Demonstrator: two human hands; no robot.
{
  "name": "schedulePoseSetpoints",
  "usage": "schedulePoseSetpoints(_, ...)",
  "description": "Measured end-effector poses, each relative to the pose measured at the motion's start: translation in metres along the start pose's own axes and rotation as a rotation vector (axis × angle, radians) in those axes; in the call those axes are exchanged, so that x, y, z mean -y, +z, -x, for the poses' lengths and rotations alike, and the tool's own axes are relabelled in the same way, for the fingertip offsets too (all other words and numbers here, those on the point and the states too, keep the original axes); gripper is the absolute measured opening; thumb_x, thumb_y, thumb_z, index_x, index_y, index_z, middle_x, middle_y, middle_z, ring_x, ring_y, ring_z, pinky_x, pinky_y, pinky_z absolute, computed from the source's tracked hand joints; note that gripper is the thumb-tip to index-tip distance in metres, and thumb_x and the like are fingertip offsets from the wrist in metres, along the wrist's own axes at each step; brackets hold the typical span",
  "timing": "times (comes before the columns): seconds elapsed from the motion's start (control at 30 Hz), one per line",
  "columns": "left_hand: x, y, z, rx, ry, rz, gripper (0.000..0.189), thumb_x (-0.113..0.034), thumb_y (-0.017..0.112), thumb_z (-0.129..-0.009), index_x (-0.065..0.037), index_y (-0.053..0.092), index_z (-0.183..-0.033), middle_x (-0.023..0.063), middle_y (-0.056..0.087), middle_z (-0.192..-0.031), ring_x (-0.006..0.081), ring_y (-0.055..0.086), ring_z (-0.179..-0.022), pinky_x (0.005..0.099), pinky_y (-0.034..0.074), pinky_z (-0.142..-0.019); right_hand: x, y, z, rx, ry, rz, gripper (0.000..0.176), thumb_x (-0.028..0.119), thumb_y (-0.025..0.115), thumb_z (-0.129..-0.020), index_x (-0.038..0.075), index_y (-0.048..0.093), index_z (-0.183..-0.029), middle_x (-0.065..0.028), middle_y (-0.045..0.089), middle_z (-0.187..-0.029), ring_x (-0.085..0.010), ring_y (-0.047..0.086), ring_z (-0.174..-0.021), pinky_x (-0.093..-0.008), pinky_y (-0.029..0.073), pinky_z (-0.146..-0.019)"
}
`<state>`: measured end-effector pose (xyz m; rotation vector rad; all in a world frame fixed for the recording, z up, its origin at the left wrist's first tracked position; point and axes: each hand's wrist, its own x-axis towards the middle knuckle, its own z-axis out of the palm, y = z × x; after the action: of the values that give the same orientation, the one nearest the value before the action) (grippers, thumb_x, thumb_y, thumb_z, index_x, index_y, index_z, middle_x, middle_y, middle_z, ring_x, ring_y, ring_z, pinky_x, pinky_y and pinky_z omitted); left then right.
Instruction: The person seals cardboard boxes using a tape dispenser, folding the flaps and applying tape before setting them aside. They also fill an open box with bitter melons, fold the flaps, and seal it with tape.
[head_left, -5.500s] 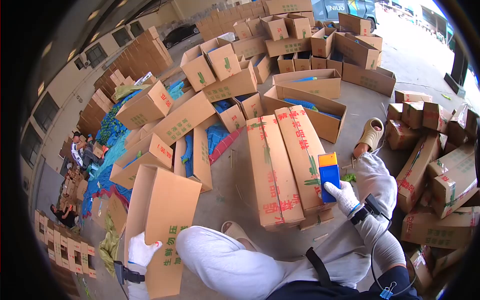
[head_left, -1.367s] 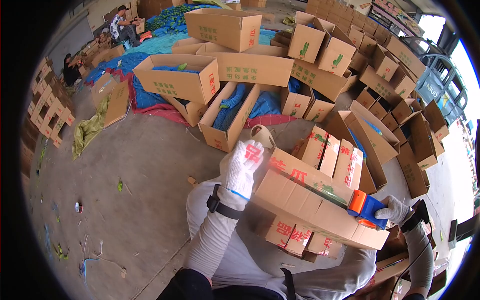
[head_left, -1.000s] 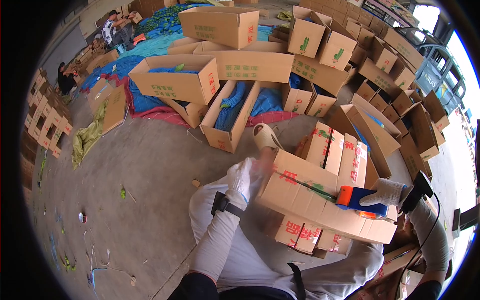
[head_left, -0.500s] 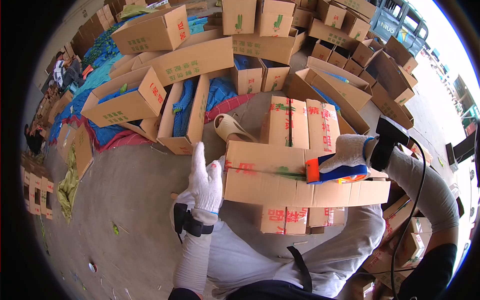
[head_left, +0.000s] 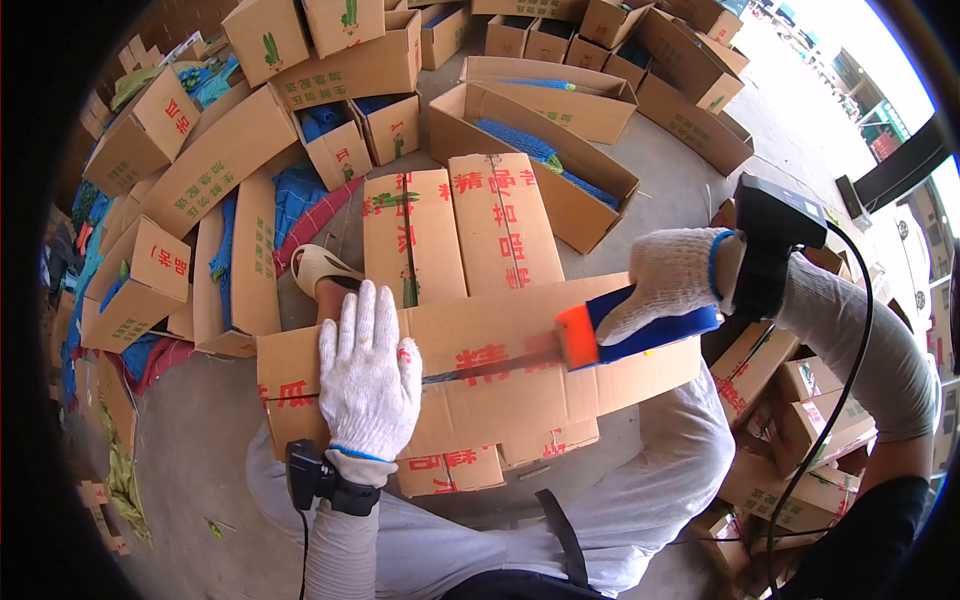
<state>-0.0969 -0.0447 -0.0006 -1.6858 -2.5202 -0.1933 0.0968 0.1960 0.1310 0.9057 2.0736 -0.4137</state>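
Observation:
My left hand (head_left: pixel 368 385), in a white knitted glove, lies flat with fingers stretched on the left end of a long cardboard box (head_left: pixel 490 410). In my right hand (head_left: pixel 670 275), also gloved, is a blue and orange tape dispenser (head_left: pixel 577 337), its orange end on the seam of the box top. A strip of tape (head_left: pixel 465 372) runs along the seam between my left hand and the dispenser. Beneath, the long box rests across other closed boxes (head_left: pixel 510 225) with red lettering. My legs (head_left: pixel 665 450) are spread on both sides.
Open cardboard boxes lined with blue cloth (head_left: pixel 535 90) stand in rows ahead and to the left. More cartons (head_left: pixel 800 400) are piled at my right. A black cable (head_left: pixel 835 400) hangs from the device on my right wrist. A sandal (head_left: pixel 322 268) shows beyond the box.
My left hand has come down from beside the box onto its left end. The tape dispenser has moved right along the seam. My view has turned to the right.

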Motion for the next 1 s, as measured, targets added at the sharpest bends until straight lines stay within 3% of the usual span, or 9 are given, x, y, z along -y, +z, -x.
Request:
schedulePoseSetpoints(0.27, -0.016, -0.012, -0.008, 0.169, -0.017, -0.036, 0.06, -0.02, 0.039, -0.095, 0.002, 0.029, -0.15, 0.0201, 0.031, -0.155, 0.0371, 0.027, -0.145, 0.05, 0.017, -0.119, -0.281, 0.138, -0.056, 0.0, -0.021, -0.344, 0.056, 0.051, 0.082, -0.074, -0.001, 0.074, -0.094, -0.0126, 0.073, -0.079, -0.0181, 0.07, -0.071, -0.0318, 0.056, -0.064)
schedulePoseSetpoints(0.5, -0.031, -0.011, -0.011, 0.174, -0.031, 0.03, 0.057, -0.026, 0.028, -0.101, 0.002, 0.029, -0.151, 0.018, 0.031, -0.156, 0.0329, 0.026, -0.146, 0.0442, 0.017, -0.12, -0.278, 0.263, -0.18, -0.056, -0.349, -0.607, 0.069, 0.068, 0.071, -0.075, 0.002, 0.073, -0.094, -0.0131, 0.071, -0.076, -0.0248, 0.069, -0.074, -0.0366, 0.053, -0.067)
schedulePoseSetpoints(0.53, -0.039, -0.016, -0.019, 0.062, 0.143, -0.037, 0.049, -0.024, 0.042, -0.104, 0.001, 0.04, -0.146, 0.0229, 0.043, -0.147, 0.0375, 0.046, -0.133, 0.0464, 0.039, -0.109, -0.268, 0.267, -0.191, -0.066, -0.371, -0.597, 0.073, 0.072, 0.068, -0.074, 0.002, 0.073, -0.093, -0.0136, 0.07, -0.075, -0.0267, 0.069, -0.075, -0.0375, 0.053, -0.068)
schedulePoseSetpoints(0.67, -0.055, -0.013, -0.021, 0.118, 0.112, 0.029, 0.045, -0.017, 0.037, -0.105, 0.008, 0.04, -0.143, 0.0226, 0.041, -0.149, 0.0348, 0.039, -0.139, 0.0414, 0.028, -0.116, -0.211, 0.231, -0.193, -0.044, -0.327, -0.312, 0.062, 0.06, 0.071, -0.075, 0.003, 0.071, -0.098, -0.0168, 0.07, -0.079, -0.033, 0.069, -0.076, -0.0414, 0.054, -0.067)
schedulePoseSetpoints(0.73, -0.053, -0.015, -0.02, 0.111, 0.117, 0.061, 0.045, -0.017, 0.037, -0.105, 0.008, 0.04, -0.143, 0.0228, 0.041, -0.149, 0.0355, 0.039, -0.138, 0.0424, 0.029, -0.115, -0.191, 0.268, -0.231, -0.061, -0.599, -0.148, 0.048, 0.054, 0.067, -0.075, 0.007, 0.073, -0.085, -0.0181, 0.069, -0.076, -0.0372, 0.068, -0.075, -0.0452, 0.053, -0.065)
schedulePoseSetpoints(0.8, -0.051, -0.01, -0.022, 0.069, 0.153, 0.11, 0.045, -0.017, 0.037, -0.106, 0.008, 0.04, -0.143, 0.0231, 0.041, -0.149, 0.0363, 0.039, -0.138, 0.0431, 0.029, -0.115, -0.155, 0.298, -0.254, -0.156, -0.575, -0.517, 0.047, 0.053, 0.065, -0.076, 0.007, 0.073, -0.084, -0.02, 0.068, -0.076, -0.0387, 0.067, -0.075, -0.0464, 0.052, -0.065)
schedulePoseSetpoints(0.93, -0.048, -0.018, -0.017, 0.07, 0.185, 0.118, 0.045, -0.018, 0.036, -0.106, 0.01, 0.044, -0.14, 0.0234, 0.043, -0.148, 0.0373, 0.039, -0.138, 0.0439, 0.026, -0.116, -0.16, 0.279, -0.217, -0.159, -0.254, -0.416, 0.065, 0.068, 0.064, -0.074, 0.004, 0.075, -0.086, -0.0194, 0.069, -0.074, -0.0359, 0.069, -0.074, -0.0432, 0.054, -0.068)
schedulePoseSetpoints(0.97, -0.044, -0.026, -0.017, 0.125, 0.297, -0.106, 0.051, -0.015, 0.041, -0.104, 0.005, 0.029, -0.149, 0.0205, 0.039, -0.151, 0.0343, 0.043, -0.136, 0.0431, 0.037, -0.11, -0.173, 0.267, -0.179, -0.241, -0.223, -0.542, 0.066, 0.069, 0.061, -0.077, 0.004, 0.075, -0.084, -0.0194, 0.069, -0.075, -0.0352, 0.069, -0.074, -0.0424, 0.054, -0.068)
schedulePoseSetpoints(1.0, -0.045, -0.032, -0.016, 0.168, 0.253, -0.075, 0.054, -0.019, 0.038, -0.102, 0.005, 0.029, -0.149, 0.0208, 0.036, -0.152, 0.035, 0.037, -0.139, 0.045, 0.03, -0.113, -0.187, 0.279, -0.17, -0.221, -0.101, -0.586, 0.069, 0.071, 0.061, -0.077, 0.003, 0.075, -0.084, -0.0189, 0.069, -0.073, -0.0338, 0.07, -0.073, -0.0412, 0.054, -0.068)
